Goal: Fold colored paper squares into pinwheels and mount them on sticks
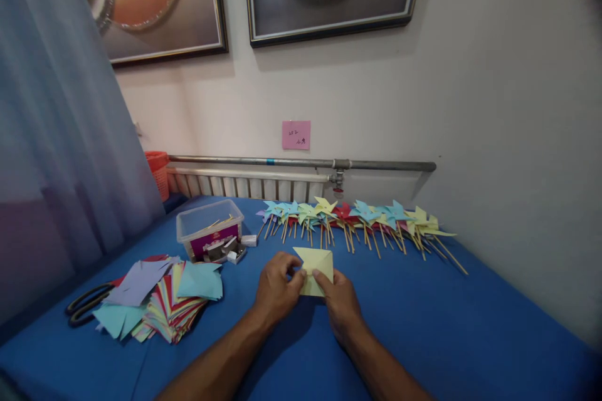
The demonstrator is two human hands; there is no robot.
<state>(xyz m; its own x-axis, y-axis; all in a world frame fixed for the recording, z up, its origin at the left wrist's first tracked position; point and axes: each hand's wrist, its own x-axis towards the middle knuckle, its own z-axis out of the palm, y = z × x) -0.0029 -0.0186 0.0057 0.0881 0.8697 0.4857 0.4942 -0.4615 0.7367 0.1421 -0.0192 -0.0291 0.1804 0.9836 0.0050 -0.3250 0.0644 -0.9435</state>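
A square of pale yellow paper (316,259) with cut corners is held up over the blue table, facing me. My left hand (281,282) pinches its left edge between thumb and fingers. My right hand (339,297) grips it from the lower right, with the thumb pressed on the front near the middle and the fingers behind, out of sight. Beyond the paper, finished paper pinwheels (367,212) on thin wooden sticks lie in a long row. Left of my hands rests a pile of cut coloured paper squares (172,304).
Black-handled scissors (87,304) lie partly under the paper pile. A clear plastic box (210,225) with sticks inside stands at the back left, small metal-coloured pieces (221,250) before it. A curtain (70,138) hangs left; a pipe (390,165) and radiator (254,187) line the wall.
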